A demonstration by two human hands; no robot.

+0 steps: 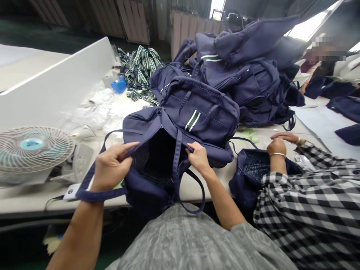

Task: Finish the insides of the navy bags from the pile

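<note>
A navy bag (152, 197) lies at the table's front edge with its mouth spread apart, showing a dark inside and a patterned lining. My left hand (112, 165) pinches the left rim of the opening, and a strap loops around my left wrist. On the opposite rim, my right hand (198, 155) grips the fabric between thumb and fingers. One handle crosses the opening just left of my right hand. Right behind lies another navy bag (206, 112) with a green and white stripe.
A fan (32, 148) stands at the left, before a white partition (64, 82). Patterned straps (140, 67) and a blue box (119, 85) lie behind. More navy bags (253, 78) are heaped at the back right. Close on the right, a person in checked sleeves (309, 198) handles a navy bag (247, 172).
</note>
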